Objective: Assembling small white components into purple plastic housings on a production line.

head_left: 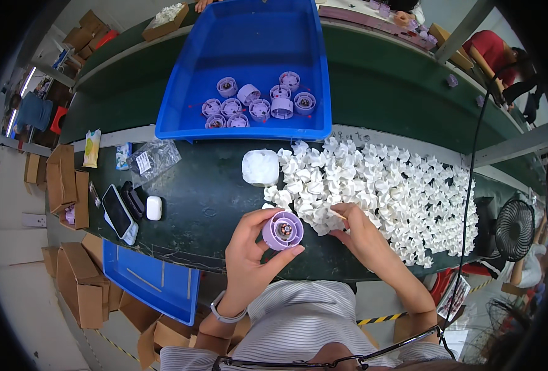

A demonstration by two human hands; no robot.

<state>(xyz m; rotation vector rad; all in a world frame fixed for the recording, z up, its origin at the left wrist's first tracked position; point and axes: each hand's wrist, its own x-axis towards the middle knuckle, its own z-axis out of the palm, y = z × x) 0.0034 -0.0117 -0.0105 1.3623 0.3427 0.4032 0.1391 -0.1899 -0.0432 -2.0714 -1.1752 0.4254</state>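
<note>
My left hand (247, 247) grips a round purple plastic housing (275, 237), its open face turned up. Inside the housing sits a small motor with copper windings. To the right, my right hand (366, 240) is pinched around a thin tan stick (338, 215). Its fingertips are at the near left edge of a wide spread of small white bladed impellers (379, 179); whether they also touch one is hard to see. Just beyond the left hand stands a round white lump or tub (260, 167).
Across the table's far side, a blue tray (249, 37) holds several purple housings (259, 109) with red-tipped wires. A phone (119, 210), white earphone case (154, 208) and clear plastic bag (155, 159) lie left. A black fan (514, 230) and hanging cable (475, 154) are right.
</note>
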